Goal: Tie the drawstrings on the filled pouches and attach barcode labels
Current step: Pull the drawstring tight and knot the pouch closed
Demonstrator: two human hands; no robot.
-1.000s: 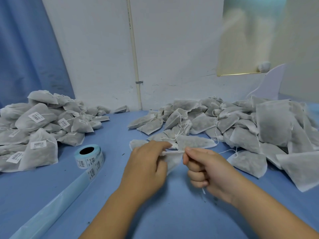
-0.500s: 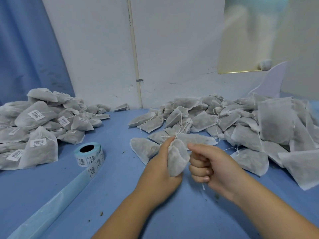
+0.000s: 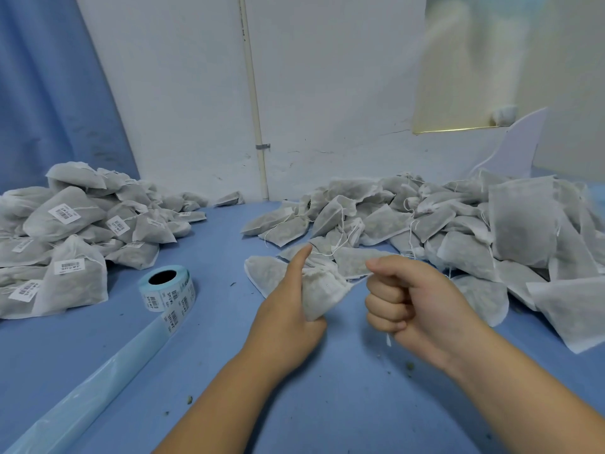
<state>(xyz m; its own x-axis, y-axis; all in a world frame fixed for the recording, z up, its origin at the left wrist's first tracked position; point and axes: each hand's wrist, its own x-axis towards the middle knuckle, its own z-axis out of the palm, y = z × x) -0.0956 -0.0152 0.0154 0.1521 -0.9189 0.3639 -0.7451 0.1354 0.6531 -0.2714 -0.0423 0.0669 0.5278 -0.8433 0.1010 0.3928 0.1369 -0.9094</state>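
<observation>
Blue tabletop point(image 3: 212, 371); left hand point(image 3: 288, 317) fingers around pouch point(image 3: 322, 290), right hand point(image 3: 414, 306) fingers curled on drawstring point(image 3: 388, 339), now farther apart.

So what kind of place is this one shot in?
Probably a small hand-packing workshop: on the blue table lie a heap of unlabelled filled pouches, a pile of labelled pouches, and a roll of barcode labels.

Single head-worn wide-angle view, forward and down, close over the blue table point(image 3: 327, 404)
</observation>
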